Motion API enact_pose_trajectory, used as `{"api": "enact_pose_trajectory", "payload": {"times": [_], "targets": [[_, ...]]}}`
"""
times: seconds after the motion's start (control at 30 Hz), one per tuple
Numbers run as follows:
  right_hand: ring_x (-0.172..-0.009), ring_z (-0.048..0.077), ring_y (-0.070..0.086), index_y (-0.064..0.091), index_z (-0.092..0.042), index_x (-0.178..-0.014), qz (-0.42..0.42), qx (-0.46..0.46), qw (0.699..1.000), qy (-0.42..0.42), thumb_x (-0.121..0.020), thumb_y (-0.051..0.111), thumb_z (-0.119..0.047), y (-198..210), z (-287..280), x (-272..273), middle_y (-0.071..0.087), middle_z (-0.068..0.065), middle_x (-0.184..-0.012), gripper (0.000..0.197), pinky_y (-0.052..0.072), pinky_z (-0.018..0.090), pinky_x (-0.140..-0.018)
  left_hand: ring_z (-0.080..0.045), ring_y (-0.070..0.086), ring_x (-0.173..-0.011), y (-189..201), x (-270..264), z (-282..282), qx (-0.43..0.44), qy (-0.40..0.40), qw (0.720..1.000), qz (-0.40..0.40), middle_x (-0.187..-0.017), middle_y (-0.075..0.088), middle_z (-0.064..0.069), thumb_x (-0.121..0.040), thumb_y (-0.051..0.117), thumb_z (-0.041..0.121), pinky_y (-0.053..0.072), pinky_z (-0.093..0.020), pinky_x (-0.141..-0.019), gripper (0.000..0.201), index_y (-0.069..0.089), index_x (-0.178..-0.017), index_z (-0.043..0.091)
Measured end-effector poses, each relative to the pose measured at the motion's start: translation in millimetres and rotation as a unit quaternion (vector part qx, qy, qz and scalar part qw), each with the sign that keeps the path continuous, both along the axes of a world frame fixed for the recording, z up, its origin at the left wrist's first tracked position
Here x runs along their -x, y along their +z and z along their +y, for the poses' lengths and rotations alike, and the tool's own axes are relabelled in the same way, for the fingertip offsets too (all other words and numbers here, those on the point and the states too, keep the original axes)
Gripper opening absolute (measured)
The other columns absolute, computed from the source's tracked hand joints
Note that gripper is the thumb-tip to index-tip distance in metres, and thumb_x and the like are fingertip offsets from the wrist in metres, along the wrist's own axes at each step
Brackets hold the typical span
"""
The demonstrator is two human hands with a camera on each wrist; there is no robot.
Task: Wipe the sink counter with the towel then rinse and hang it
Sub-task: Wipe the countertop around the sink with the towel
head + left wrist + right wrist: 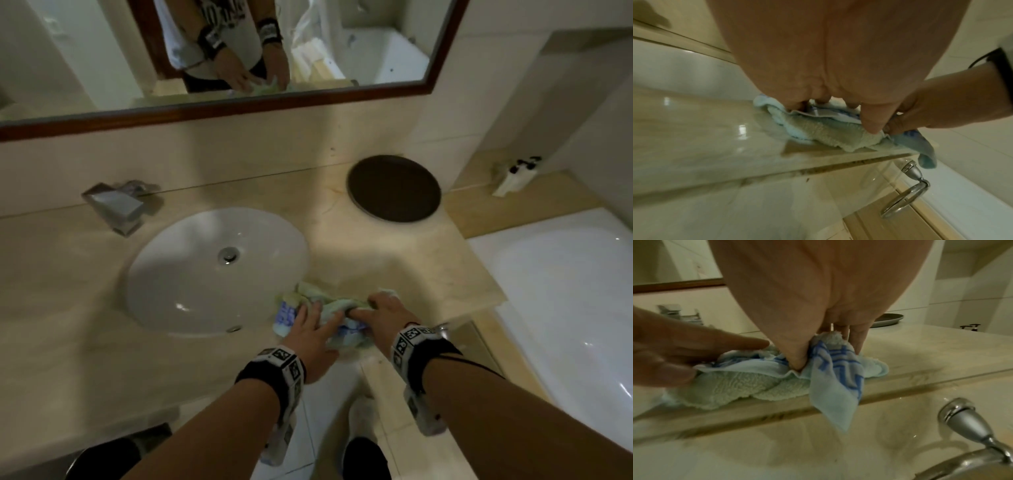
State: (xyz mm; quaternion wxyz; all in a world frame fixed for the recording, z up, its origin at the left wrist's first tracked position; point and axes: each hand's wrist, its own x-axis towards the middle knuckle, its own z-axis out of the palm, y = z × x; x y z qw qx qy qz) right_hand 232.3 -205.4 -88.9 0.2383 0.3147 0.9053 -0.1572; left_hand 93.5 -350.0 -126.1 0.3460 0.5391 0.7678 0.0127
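Observation:
A light green and blue patterned towel [330,303] [824,131] [740,386] lies bunched on the beige stone counter [394,260], at its front edge just right of the white oval sink [171,274]. My left hand [313,317] [694,350] presses down on the towel's left part with straight, spread fingers. My right hand [371,306] [824,331] pinches the towel's right part between thumb and fingers. One blue-patterned corner hangs over the counter's front edge. The palms hide the fingertips in both wrist views.
A square chrome faucet [116,205] stands behind the sink. A dark round tray [394,188] sits at the counter's back right. A white bathtub [565,291] lies to the right. A chrome towel ring [904,194] [972,426] hangs below the counter edge. A framed mirror [205,114] spans the wall.

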Motion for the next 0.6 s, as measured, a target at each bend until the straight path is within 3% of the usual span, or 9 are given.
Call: {"api": "enact_pose_trajectory", "payload": {"times": [0.13,0.27,0.33,0.4,0.5,0.6], "targets": [[-0.148,0.035,0.014,0.043,-0.048,-0.141,0.001,0.024,0.999,-0.039,-0.102,0.046,-0.039,0,64,2,0.016,0.006,-0.161,0.041,0.022,0.046,-0.121,-0.039,-0.020,-0.151,6,-6,58,0.010,-0.015,1.000,0.008,-0.166,-0.022,-0.005,-0.100,0.047,0.050,0.003,-0.056,-0.123,0.074,-0.002,-0.155,0.052],[-0.141,0.039,0.029,0.048,-0.051,-0.136,-0.011,0.051,0.998,-0.047,-0.096,0.051,-0.046,12,127,16,0.024,0.010,-0.155,0.041,0.030,0.043,-0.117,-0.039,-0.023,-0.150,6,-3,118,0.027,-0.003,1.000,0.007,-0.164,-0.027,-0.005,-0.098,0.051,0.049,0.003,-0.055,-0.122,0.074,0.002,-0.153,0.055],[-0.136,0.038,0.036,0.047,-0.049,-0.133,-0.007,0.088,0.993,-0.080,-0.081,0.067,-0.046,14,155,24,0.021,0.009,-0.151,0.056,0.040,0.043,-0.111,-0.038,-0.024,-0.150,5,2,142,0.029,0.007,0.999,0.020,-0.164,-0.028,-0.005,-0.097,0.050,0.052,0.002,-0.054,-0.123,0.073,0.003,-0.154,0.054],[-0.125,0.034,0.048,0.042,-0.036,-0.133,0.027,0.110,0.985,-0.129,-0.068,0.083,-0.037,13,179,30,0.021,0.007,-0.146,0.077,0.048,0.041,-0.102,-0.038,-0.022,-0.151,6,9,161,0.026,0.012,0.999,0.039,-0.165,-0.026,-0.005,-0.098,0.049,0.054,0.003,-0.053,-0.123,0.072,0.006,-0.155,0.052],[-0.116,0.034,0.052,0.030,-0.026,-0.139,0.037,0.107,0.977,-0.181,-0.062,0.090,-0.037,11,212,37,0.024,0.008,-0.143,0.099,0.049,0.042,-0.096,-0.040,-0.018,-0.151,6,20,187,0.022,0.005,0.998,0.054,-0.165,-0.023,-0.008,-0.098,0.050,0.055,0.004,-0.053,-0.123,0.073,0.007,-0.156,0.050],[-0.133,0.038,0.041,0.008,-0.028,-0.153,0.047,0.114,0.968,-0.220,-0.062,0.091,-0.041,6,238,41,0.013,0.013,-0.154,0.124,0.044,0.048,-0.106,-0.041,-0.016,-0.151,7,25,210,0.028,0.009,0.998,0.062,-0.166,-0.021,-0.010,-0.097,0.051,0.056,0.002,-0.051,-0.122,0.074,0.006,-0.156,0.050]]}}
